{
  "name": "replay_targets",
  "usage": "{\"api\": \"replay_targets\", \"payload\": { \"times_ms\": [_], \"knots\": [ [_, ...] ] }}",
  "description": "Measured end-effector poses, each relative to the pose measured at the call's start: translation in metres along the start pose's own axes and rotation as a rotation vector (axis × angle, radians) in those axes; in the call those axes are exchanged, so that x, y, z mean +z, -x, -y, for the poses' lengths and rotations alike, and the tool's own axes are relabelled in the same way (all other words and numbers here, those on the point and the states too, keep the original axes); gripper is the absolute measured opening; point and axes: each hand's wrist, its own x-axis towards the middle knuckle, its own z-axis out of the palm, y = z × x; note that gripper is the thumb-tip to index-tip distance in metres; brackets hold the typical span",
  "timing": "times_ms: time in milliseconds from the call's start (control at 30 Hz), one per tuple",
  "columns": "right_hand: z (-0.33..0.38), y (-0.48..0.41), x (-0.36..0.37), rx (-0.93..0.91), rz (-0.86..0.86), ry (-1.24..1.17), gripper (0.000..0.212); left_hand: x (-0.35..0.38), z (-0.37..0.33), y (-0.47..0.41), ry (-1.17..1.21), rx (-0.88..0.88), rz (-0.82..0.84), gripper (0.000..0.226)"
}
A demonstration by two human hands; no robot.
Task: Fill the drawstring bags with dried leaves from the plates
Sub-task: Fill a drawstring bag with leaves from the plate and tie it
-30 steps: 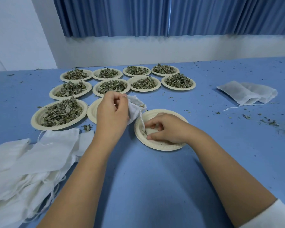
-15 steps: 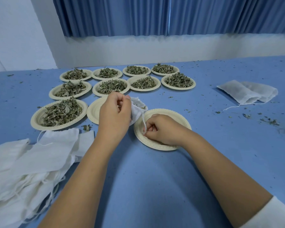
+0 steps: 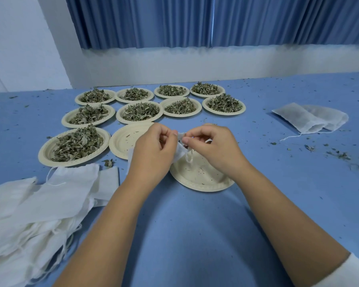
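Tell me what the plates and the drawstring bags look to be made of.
The plates: likely moulded paper pulp or bagasse, matte cream, with a ribbed pressed rim; could be thin foam. The held bag and the bag pile: thin white fabric, probably nonwoven or fine cotton, matte, soft limp creases; weave too fine to tell.

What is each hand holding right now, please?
Left hand: closed, gripping the drawstring bag.
Right hand: closed, pinching the same bag at its top.
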Motion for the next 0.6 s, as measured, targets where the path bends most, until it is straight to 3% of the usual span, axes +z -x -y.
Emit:
{"api": "replay_targets", "payload": {
  "times_ms": [233,333,600],
  "knots": [
    [-0.003,0.001,0.005,-0.017,0.089,0.114,0.017,0.002,-0.002,0.001,-0.023,0.012,0.009,0.017],
    [-0.004,0.000,0.000,0.009,0.032,0.124,0.011,0.001,-0.002,0.000,0.008,-0.002,0.012,0.018],
    [-0.005,-0.005,-0.011,0.111,-0.068,0.053,0.022,-0.001,-0.002,0.000,0.018,-0.020,-0.032,0.017]
  ]
}}
